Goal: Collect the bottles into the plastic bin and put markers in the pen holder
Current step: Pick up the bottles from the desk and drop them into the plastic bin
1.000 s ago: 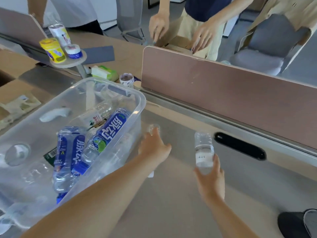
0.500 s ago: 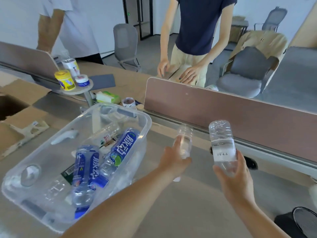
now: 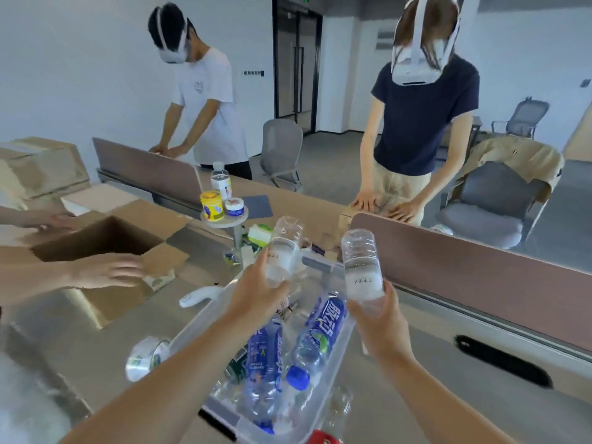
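both hands up over the plastic bin (image 3: 333, 373), each wrapped around a clear bottle. left hand (image 3: 256, 296) grips the left clear bottle (image 3: 283, 248) near its lower end, bottle tilted slightly right. right hand (image 3: 378, 322) grips the right clear bottle (image 3: 362, 264) at its lower end, roughly upright. the two bottles are near each other, not touching. bin sits on the desk (image 3: 448, 395) below the hands, holding blue-label bottles (image 3: 323, 328) lying on their sides. tape roll (image 3: 144, 358) on the desk left of the bin. markers and pen holder: can't tell where.
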Demonstrator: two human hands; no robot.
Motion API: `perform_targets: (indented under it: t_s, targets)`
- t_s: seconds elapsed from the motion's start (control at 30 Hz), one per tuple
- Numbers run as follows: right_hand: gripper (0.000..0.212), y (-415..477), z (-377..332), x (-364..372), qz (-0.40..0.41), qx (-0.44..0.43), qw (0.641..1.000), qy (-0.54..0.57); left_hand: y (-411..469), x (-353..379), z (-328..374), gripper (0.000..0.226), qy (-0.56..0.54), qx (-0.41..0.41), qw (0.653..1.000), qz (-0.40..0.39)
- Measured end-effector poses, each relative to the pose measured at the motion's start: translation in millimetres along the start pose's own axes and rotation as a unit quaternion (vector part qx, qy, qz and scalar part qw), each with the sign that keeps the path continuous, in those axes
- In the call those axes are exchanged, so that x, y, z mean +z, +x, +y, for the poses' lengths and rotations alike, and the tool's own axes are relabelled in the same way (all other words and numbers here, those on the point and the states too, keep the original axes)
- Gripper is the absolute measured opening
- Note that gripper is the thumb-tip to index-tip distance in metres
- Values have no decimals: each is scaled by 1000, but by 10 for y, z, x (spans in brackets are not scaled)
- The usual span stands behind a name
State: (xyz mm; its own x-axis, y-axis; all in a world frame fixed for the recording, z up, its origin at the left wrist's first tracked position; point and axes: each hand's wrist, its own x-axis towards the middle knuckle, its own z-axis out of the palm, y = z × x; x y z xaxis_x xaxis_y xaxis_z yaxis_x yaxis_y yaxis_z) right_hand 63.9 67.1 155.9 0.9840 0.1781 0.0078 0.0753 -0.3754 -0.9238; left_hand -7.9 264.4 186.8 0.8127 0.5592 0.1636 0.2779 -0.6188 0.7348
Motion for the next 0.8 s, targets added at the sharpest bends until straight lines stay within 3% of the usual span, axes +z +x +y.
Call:
perform_targets:
  t_s: [0.23, 0.33, 0.4, 0.53, 0.73, 0.8]
  targets:
    - [46, -282, -145, 651, -43, 35, 998, 14, -412, -17, -996, 85, 40, -117, 991, -52]
    - [45, -313, -154, 735, -38, 33, 999, -2, -439, 1, -1029, 79, 34, -77, 996, 10]
    - [47, -308, -154, 754, -25, 23, 999, -14, -451, -1, -1016, 76, 45, -44, 998, 4]
    - [55, -312, -164, 817, -7, 22, 999, -30, -478, -41, -1051, 71, 10, -58, 998, 8]
    - [79, -324, -129, 951, -44, 29, 996, -66, -397, -227, -984, 66, -17, -28, 999, -6]
    - [66, -363, -89, 893, -30, 23, 997, -62, -318, -254, -879, 66, -26, -9, 999, -19]
